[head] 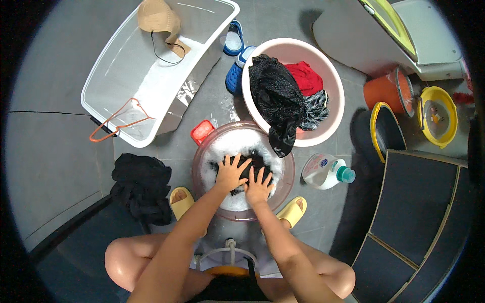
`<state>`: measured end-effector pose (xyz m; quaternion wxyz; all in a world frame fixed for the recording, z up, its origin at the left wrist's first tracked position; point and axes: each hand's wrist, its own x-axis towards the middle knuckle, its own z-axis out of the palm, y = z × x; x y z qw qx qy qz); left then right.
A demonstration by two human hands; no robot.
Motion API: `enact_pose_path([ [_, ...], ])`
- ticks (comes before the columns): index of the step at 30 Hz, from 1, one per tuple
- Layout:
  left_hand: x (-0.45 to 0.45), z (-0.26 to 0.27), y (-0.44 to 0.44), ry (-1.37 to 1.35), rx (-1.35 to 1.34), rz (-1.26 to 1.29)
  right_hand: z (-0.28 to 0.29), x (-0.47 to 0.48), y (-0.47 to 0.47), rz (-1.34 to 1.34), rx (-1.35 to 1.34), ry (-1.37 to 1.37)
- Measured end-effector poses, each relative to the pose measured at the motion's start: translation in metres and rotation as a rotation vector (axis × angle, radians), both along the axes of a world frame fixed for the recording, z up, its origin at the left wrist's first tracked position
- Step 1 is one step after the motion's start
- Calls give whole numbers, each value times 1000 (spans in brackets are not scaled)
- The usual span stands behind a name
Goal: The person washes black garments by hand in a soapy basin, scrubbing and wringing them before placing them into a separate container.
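Note:
A round translucent basin (290, 178) of white suds stands on the floor between my feet, with dark wet cloth (257, 159) in its middle. My left hand (230, 174) lies on the cloth, palm down with fingers spread. Beside it my right hand (258, 188) presses on the same cloth, its fingers also apart. Neither hand grips anything that shows. The part of the cloth under my palms is hidden. A pink tub (335, 81) touches the basin's upper right side and holds black mesh fabric (276, 87), a red cloth (305, 77) and a patterned cloth (315, 110).
A large clear plastic bin (110, 49) holds a beige bra (159, 17); an orange hanger (123, 127) hangs over its rim. Black clothing (142, 185) lies left. A detergent bottle (326, 172) lies right, a red soap dish (202, 131) by the basin, and buckets (386, 91) farther right.

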<state>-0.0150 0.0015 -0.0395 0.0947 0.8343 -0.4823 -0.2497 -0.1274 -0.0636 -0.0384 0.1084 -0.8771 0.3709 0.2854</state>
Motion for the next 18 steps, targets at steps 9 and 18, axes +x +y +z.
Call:
enact_pose_path([
  [9, -15, -41, -23, 355, 87, 371, -54, -45, -50, -830, 422, -786],
  [18, -75, 66, -39, 594, -712, 725, 23, 0, -64, -1744, 1623, -820],
])
